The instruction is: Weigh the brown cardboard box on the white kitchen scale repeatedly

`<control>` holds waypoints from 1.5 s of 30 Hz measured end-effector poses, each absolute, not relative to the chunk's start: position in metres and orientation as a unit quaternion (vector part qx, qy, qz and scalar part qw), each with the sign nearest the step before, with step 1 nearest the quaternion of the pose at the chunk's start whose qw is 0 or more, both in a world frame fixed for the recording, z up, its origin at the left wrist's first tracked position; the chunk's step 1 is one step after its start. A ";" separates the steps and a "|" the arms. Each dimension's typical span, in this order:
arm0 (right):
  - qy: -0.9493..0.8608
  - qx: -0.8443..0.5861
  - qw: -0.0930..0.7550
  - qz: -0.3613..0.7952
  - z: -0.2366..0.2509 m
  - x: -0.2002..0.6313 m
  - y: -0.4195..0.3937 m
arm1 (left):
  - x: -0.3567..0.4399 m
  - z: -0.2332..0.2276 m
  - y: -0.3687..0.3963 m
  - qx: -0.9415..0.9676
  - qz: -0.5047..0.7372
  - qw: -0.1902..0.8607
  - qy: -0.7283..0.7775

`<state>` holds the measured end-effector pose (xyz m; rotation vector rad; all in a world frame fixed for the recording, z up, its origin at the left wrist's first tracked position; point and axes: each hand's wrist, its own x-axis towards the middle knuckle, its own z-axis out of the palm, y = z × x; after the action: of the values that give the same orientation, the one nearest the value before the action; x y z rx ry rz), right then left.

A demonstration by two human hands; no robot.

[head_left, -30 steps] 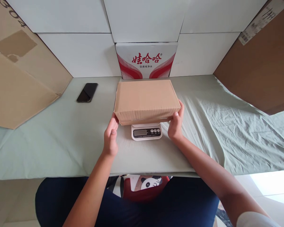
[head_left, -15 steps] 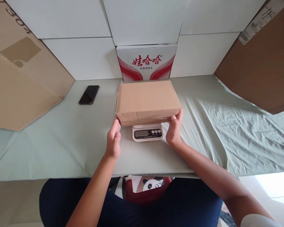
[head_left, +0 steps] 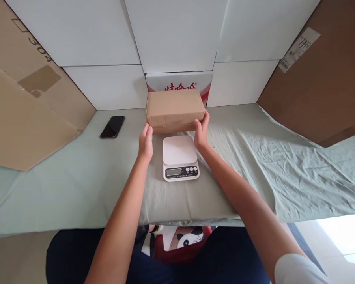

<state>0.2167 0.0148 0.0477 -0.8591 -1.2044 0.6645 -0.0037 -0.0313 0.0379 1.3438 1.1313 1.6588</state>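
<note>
The plain brown rectangular cardboard box (head_left: 174,110) is closed and level, long side across the view; it sits just behind the white digital kitchen scale (head_left: 180,157), whose platform is bare.

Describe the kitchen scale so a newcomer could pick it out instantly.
Start at the green cloth covering the table, then find the brown box held between both hands at its middle. The scale lies just nearer than that box: small, white, flat, with a dark display and round buttons along its near edge.
</note>
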 end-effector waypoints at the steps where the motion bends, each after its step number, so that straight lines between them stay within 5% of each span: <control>1: -0.530 -0.386 0.689 0.307 0.042 0.215 0.024 | -0.003 0.029 -0.020 0.489 0.649 0.372 0.450; 13: -0.503 -0.454 0.638 0.366 0.019 0.223 0.040 | -0.001 0.008 -0.008 0.451 0.637 0.448 0.436; 25: -0.363 -0.495 0.690 0.382 0.015 0.264 0.059 | -0.043 0.023 -0.006 0.362 0.689 0.384 0.497; 45: -0.547 -0.412 0.613 0.395 0.014 0.243 0.047 | -0.013 0.022 -0.011 0.425 0.635 0.454 0.458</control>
<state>0.2431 0.0474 0.0143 -0.9497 -1.2618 0.9103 -0.0128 -0.0110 0.0216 1.0479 1.1299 1.5680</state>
